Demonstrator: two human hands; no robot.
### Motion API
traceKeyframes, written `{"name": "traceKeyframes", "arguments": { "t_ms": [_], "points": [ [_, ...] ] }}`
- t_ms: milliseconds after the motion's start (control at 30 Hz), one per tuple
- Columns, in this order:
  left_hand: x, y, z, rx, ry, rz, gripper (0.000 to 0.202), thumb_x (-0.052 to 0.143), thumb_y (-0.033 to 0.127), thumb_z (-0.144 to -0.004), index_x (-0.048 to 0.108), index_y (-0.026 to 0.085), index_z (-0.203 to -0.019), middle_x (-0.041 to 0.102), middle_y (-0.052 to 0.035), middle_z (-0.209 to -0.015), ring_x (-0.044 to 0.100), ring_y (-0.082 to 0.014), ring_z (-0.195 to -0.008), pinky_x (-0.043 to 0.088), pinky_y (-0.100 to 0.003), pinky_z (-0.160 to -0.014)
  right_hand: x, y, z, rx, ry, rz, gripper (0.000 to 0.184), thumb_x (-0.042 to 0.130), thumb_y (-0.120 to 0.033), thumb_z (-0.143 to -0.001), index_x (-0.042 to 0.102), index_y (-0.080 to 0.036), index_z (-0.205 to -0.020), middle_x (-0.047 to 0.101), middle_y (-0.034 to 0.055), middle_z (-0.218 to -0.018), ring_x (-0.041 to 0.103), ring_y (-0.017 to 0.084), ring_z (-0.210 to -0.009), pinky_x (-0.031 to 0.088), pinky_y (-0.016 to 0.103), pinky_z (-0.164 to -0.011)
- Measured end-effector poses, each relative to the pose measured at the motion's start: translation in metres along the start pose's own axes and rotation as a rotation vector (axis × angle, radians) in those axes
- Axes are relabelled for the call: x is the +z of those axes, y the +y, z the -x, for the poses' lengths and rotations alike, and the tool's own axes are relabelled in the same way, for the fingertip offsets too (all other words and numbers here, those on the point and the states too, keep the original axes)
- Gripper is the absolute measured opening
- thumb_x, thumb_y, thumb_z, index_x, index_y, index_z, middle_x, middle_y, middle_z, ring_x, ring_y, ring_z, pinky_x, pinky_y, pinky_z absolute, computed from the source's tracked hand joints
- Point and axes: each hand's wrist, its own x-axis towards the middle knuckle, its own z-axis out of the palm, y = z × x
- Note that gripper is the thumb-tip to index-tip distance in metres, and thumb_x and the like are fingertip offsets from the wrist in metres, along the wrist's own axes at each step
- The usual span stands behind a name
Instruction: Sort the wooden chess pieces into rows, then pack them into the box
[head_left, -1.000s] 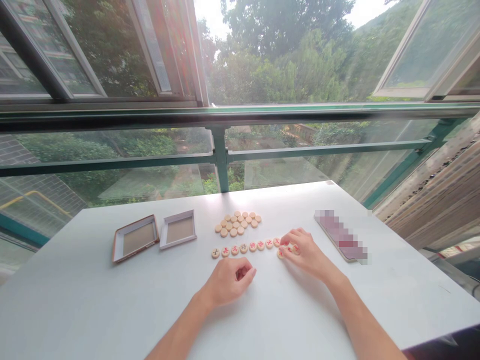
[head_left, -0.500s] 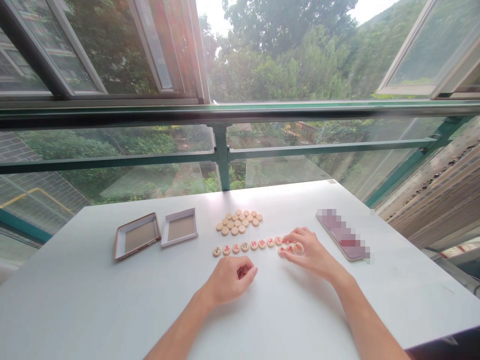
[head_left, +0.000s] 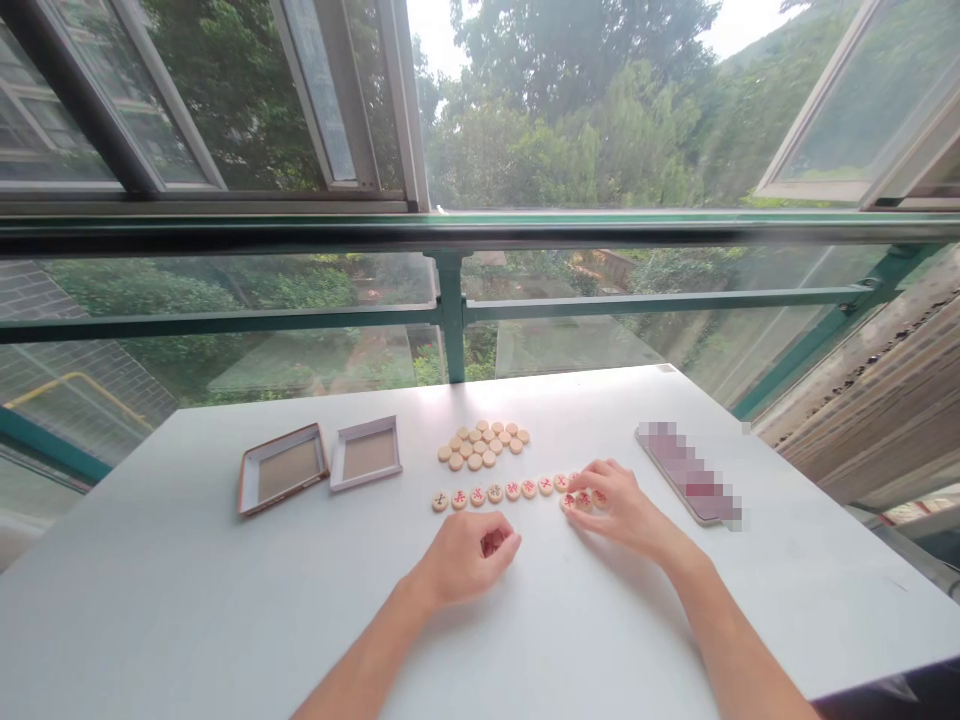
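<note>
A row of round wooden xiangqi pieces with red or dark characters lies face up across the white table. At its right end my right hand has its thumb and fingers closed around a few xiangqi pieces, partly covering them and the row's end. My left hand rests nearer me, below the row, with fingers curled in; whatever lies in its hollow is hard to make out. Behind the row sits a cluster of blank-side-up pieces.
Two shallow open box halves, a brown-edged one and a paler one, lie at the left. A pixelated flat phone-like object is at the right. Beyond the white table runs a green railing before windows.
The view has shifted slightly, so everything appears a little farther right. Both hands keep nearly the same pose, and the pieces show no clear movement on the table.
</note>
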Motion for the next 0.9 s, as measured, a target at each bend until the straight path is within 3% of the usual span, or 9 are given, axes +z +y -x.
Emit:
{"name": "traceKeyframes", "arguments": {
  "t_ms": [167, 300, 467, 667, 900],
  "points": [
    [0.000, 0.001, 0.000, -0.008, 0.003, -0.001, 0.027, 0.052, 0.035, -0.091, 0.066, 0.019, -0.076, 0.062, 0.0013, -0.062, 0.052, -0.0112, -0.056, 0.040, -0.022, -0.057, -0.002, -0.002, -0.003, -0.006, 0.049, -0.021, 0.016, 0.061, -0.042, -0.092, 0.069, -0.028, -0.094, 0.067, 0.0038, -0.095, 0.060, 0.025, -0.095, 0.042, 0.042, -0.092],
    [-0.001, 0.002, 0.000, -0.011, 0.005, 0.006, 0.028, 0.051, 0.036, -0.091, 0.067, 0.019, -0.075, 0.062, 0.0014, -0.061, 0.052, -0.0112, -0.056, 0.040, -0.022, -0.057, -0.003, -0.010, -0.015, -0.037, 0.122, -0.033, 0.019, 0.051, -0.033, -0.098, 0.068, -0.027, -0.104, 0.067, 0.0061, -0.103, 0.060, 0.025, -0.102, 0.043, 0.042, -0.094],
    [-0.001, 0.002, -0.001, -0.007, 0.013, 0.028, 0.029, 0.051, 0.037, -0.091, 0.067, 0.019, -0.074, 0.062, 0.0012, -0.061, 0.052, -0.0115, -0.056, 0.040, -0.023, -0.057, 0.002, -0.011, -0.059, -0.142, 0.042, -0.032, 0.021, 0.055, -0.025, -0.095, 0.065, -0.025, -0.113, 0.066, 0.0077, -0.110, 0.061, 0.024, -0.105, 0.046, 0.038, -0.094],
    [0.000, 0.000, -0.001, 0.006, 0.017, 0.031, 0.029, 0.051, 0.036, -0.092, 0.065, 0.018, -0.074, 0.062, 0.0015, -0.061, 0.050, -0.0109, -0.055, 0.038, -0.023, -0.057, 0.018, -0.003, -0.116, -0.205, -0.027, -0.003, 0.019, 0.062, -0.011, -0.085, 0.067, -0.021, -0.101, 0.067, 0.0060, -0.101, 0.065, 0.020, -0.093, 0.050, 0.033, -0.086],
    [0.000, -0.001, 0.000, 0.017, 0.025, 0.021, 0.027, 0.051, 0.034, -0.091, 0.065, 0.019, -0.073, 0.061, 0.0019, -0.060, 0.050, -0.0106, -0.055, 0.038, -0.022, -0.056, 0.027, 0.004, -0.120, -0.242, -0.044, 0.001, 0.023, 0.057, -0.010, -0.090, 0.072, -0.022, -0.104, 0.069, 0.0076, -0.107, 0.066, 0.021, -0.098, 0.050, 0.034, -0.090]
  ]
}}
